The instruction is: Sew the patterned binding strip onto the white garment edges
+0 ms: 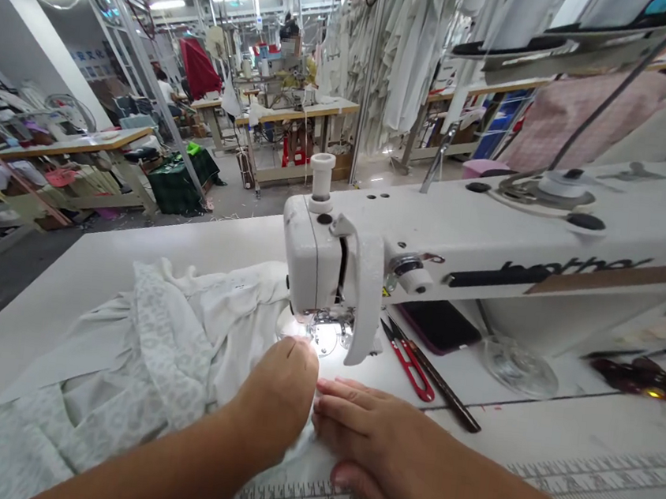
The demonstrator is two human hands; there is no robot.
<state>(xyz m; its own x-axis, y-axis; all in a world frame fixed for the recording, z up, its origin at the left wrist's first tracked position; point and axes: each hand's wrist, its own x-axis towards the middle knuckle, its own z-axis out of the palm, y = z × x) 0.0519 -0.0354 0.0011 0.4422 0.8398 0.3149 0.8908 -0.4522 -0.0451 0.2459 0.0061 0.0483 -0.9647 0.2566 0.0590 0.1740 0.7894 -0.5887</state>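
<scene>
Now | left hand [279, 395] curled over white fabric [180, 345], grip unclear | right hand [376, 437] flat, released

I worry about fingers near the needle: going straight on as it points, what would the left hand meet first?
Probably the presser foot under the machine head: the left hand lies on the white cloth, knuckles aimed at it, just short. Depth is unclear.

I've got one feed: head cam, worn, facing forward and down across the table [68, 277]. It's close in: left hand [278, 399] and right hand [373, 436] enter from the bottom edge, sewing machine [319, 264] near centre. Top of frame takes in the workshop floor beyond.
</scene>
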